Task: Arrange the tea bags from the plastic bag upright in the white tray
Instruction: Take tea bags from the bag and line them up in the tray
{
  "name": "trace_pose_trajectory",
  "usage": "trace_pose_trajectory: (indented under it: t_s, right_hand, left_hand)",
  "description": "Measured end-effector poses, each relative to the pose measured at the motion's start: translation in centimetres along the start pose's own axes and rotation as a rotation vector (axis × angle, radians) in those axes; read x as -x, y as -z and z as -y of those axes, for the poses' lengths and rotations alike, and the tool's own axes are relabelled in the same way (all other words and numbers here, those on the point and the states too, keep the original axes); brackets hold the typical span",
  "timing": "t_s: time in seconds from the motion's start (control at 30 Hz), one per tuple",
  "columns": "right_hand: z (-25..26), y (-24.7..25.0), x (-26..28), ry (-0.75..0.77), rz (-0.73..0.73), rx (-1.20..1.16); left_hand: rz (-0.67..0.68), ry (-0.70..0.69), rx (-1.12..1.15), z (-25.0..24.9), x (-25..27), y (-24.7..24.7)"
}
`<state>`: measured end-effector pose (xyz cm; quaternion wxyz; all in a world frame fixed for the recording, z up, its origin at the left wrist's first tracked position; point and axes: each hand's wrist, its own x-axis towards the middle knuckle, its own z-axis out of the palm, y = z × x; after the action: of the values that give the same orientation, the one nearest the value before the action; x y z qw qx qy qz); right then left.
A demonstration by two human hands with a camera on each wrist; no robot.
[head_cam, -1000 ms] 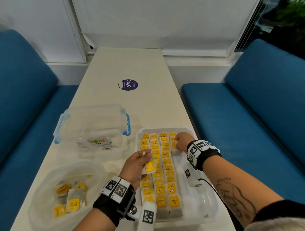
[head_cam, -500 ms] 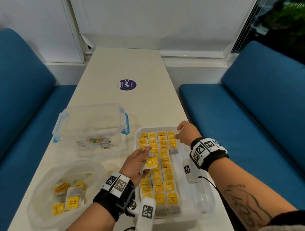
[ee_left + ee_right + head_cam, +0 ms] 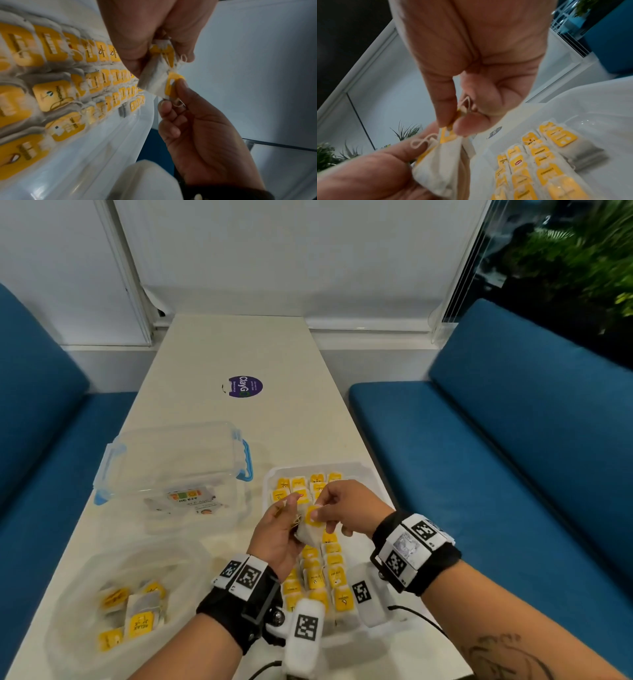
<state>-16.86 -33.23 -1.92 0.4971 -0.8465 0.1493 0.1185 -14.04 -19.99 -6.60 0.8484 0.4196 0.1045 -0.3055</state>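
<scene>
Hands meet over the white tray (image 3: pixel 373 474) at the near end of a long table (image 3: pixel 239 354), mid-handover of a tea bag. The left hand (image 3: pixel 277 539) grips a small clutch of tea bags (image 3: pixel 310 534), seemingly two, fingers and thumb curled round the paper pouches; the right hand (image 3: pixel 346 508) pinches the yellow tag (image 3: pixel 173 83) of the nearer one between thumb and forefinger, its string looping loose beside the fingertips. The clutch hangs just above the tray's middle rows, touching nothing below.

Rows of tea bags (image 3: pixel 318 573) already fill much of the tray from 12 o'clock to 6 o'clock, yellow tags facing up; its 3 o'clock side lies bare. The plastic bag (image 3: pixel 82 587), at 8 o'clock from the hands, holds several more (image 3: pixel 140 614), so the job looks well advanced but unfinished. A clear lidded box (image 3: pixel 171 460) sits at 10 o'clock, a purple sticker (image 3: pixel 245 386) beyond it at 12.

The step in hand appears to be separating one bag from the clutch. The next move likely calls for a clean pull by the tag without snagging strings, then lowering the bag upright into an open slot.
</scene>
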Motion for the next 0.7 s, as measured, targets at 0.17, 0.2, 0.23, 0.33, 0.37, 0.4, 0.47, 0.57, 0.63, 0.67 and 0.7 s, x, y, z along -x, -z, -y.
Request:
trace_pose_trajectory:
  t_s: [0.17,0.2,0.23,0.33,0.37,0.4,0.47,0.57,0.63,0.67,0.7]
  right_hand:
    - [-0.3,0.7,0.3,0.017,-0.012,-0.063]
    - [-0.4,0.9,0.3,0.013,-0.014,-0.065]
    - [-0.5,1.1,0.3,0.011,-0.022,-0.067]
    - [-0.8,1.9,0.2,0.019,-0.067,-0.106]
    - [-0.9,2.1,0.0,0.027,-0.085,-0.17]
    - [-1.0,2.3,0.0,0.04,-0.105,-0.265]
    - [-1.3,2.7,-0.2,0.078,-0.158,-0.455]
    - [-1.4,2.9,-0.5,0.118,-0.223,-0.379]
    - [-1.5,2.8,-0.7,0.136,-0.256,-0.184]
    - [-1.5,2.8,-1.0,0.15,-0.272,-0.124]
    - [-1.6,2.8,-1.2,0.158,-0.28,-0.08]
  left_hand:
    - [-0.067,0.014,0.049,0.2,-0.1,1.2]
    - [-0.085,0.024,0.051,0.2,-0.1,1.5]
    - [-0.095,0.036,0.059,0.1,-0.1,1.6]
    - [-0.092,0.065,0.078,-0.1,0.1,2.0]
    - [-0.084,0.071,0.072,-0.1,0.1,2.1]
    - [-0.077,0.076,0.063,-0.1,0.2,2.2]
    - [-0.07,0.082,0.049,-0.1,0.4,2.3]
    - [-0.086,0.079,0.046,-0.2,0.4,2.6]
    - [-0.095,0.075,0.051,-0.2,0.4,2.8]
    - [-0.096,0.072,0.054,-0.3,0.4,2.8]
    - [-0.097,0.07,0.056,-0.4,0.4,2.8]
